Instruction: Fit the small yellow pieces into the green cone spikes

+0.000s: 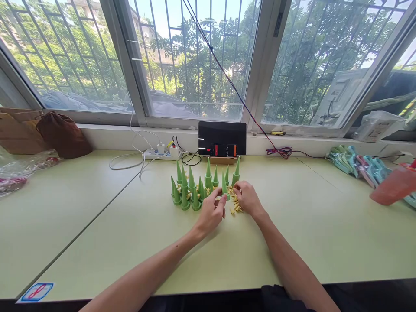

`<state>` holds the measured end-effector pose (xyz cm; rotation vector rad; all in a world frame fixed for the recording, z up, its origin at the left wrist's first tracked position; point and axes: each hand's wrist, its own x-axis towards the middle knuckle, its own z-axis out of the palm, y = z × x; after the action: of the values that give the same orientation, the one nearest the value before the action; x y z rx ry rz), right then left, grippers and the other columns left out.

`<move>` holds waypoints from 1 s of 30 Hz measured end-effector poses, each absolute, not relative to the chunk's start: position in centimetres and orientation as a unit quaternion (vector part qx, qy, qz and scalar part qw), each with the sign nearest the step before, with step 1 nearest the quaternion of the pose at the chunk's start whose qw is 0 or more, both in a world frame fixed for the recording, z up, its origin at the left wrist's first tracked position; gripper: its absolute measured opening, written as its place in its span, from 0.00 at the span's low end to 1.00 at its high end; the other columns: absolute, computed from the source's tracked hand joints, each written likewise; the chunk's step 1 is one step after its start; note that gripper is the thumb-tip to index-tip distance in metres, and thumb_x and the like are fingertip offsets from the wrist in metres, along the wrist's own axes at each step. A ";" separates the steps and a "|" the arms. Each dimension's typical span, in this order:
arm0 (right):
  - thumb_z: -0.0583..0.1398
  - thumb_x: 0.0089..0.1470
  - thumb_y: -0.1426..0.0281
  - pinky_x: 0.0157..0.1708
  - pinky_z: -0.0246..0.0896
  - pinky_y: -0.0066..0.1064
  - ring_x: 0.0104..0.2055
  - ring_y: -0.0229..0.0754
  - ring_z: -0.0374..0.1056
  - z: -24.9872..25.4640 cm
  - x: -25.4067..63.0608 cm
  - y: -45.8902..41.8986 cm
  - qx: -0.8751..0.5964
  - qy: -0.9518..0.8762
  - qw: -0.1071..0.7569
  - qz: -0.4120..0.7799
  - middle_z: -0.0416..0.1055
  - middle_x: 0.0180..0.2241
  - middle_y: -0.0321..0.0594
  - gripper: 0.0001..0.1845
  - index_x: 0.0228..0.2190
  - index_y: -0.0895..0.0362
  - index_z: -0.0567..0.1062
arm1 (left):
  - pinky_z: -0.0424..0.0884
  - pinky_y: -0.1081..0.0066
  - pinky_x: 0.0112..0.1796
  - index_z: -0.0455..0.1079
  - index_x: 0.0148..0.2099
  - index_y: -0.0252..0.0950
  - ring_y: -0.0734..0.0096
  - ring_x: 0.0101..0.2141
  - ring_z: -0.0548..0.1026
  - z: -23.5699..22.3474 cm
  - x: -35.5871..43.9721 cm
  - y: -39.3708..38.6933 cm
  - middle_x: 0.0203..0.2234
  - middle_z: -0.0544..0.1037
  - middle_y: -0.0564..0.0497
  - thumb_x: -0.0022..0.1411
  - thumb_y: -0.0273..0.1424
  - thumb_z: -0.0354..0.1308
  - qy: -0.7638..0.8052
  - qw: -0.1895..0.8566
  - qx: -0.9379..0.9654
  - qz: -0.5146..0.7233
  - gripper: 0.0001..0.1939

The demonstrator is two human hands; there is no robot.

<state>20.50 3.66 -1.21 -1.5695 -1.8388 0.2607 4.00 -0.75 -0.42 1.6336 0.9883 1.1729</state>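
My left hand [212,211] grips a green plastic cone [224,184] near its base, point upward, just above the table. My right hand [248,197] reaches over a heap of small yellow pieces [237,208] right of the cone; its fingertips are bent down among them, and whether they pinch one I cannot make out. To the left of my hands stand several more green cones [185,199] upright on round bases, with other yellow pieces scattered between them.
Behind the cones a dark tablet [222,130] leans by the window, a phone [224,150] propped before it. A power strip [162,154] with white cables lies left. A red container [394,186] and wrapped bundles [349,160] lie right; a brown bag [65,134] stands far left.
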 end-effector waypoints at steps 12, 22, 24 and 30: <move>0.51 0.64 0.62 0.27 0.61 0.28 0.25 0.39 0.68 0.5 18.8 2.2 -0.453 -0.711 0.492 0.219 0.69 0.25 0.35 0.09 0.36 0.55 0.65 | 0.60 0.76 0.17 0.60 0.56 0.33 0.75 0.14 0.63 -0.5 3.7 0.1 0.14 0.65 0.60 0.68 0.46 0.46 0.412 0.462 0.620 0.482 0.24; 0.51 0.65 0.63 0.28 0.60 0.28 0.26 0.37 0.64 1.0 18.2 1.4 -0.433 -0.711 0.528 0.166 0.68 0.29 0.37 0.09 0.39 0.55 0.67 | 0.62 0.75 0.20 0.57 0.62 0.32 0.75 0.15 0.63 0.8 3.5 -0.4 0.13 0.64 0.60 0.70 0.43 0.43 0.431 0.404 0.640 0.491 0.26; 0.51 0.65 0.64 0.29 0.60 0.28 0.29 0.38 0.65 1.1 18.2 1.3 -0.419 -0.721 0.531 0.153 0.69 0.32 0.38 0.11 0.42 0.55 0.69 | 0.62 0.75 0.21 0.58 0.61 0.31 0.75 0.16 0.65 1.0 3.5 -0.5 0.14 0.64 0.60 0.70 0.42 0.43 0.426 0.394 0.646 0.496 0.25; 0.53 0.65 0.66 0.30 0.61 0.29 0.28 0.37 0.63 1.3 18.0 1.1 -0.390 -0.736 0.534 0.146 0.68 0.32 0.38 0.15 0.49 0.55 0.71 | 0.62 0.76 0.20 0.59 0.61 0.32 0.75 0.16 0.67 1.1 3.2 -0.5 0.15 0.65 0.59 0.70 0.41 0.44 0.417 0.353 0.663 0.511 0.24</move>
<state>17.95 1.08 1.29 -0.9304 -1.7535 0.3491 3.25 -0.49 1.10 1.7156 1.0775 1.3219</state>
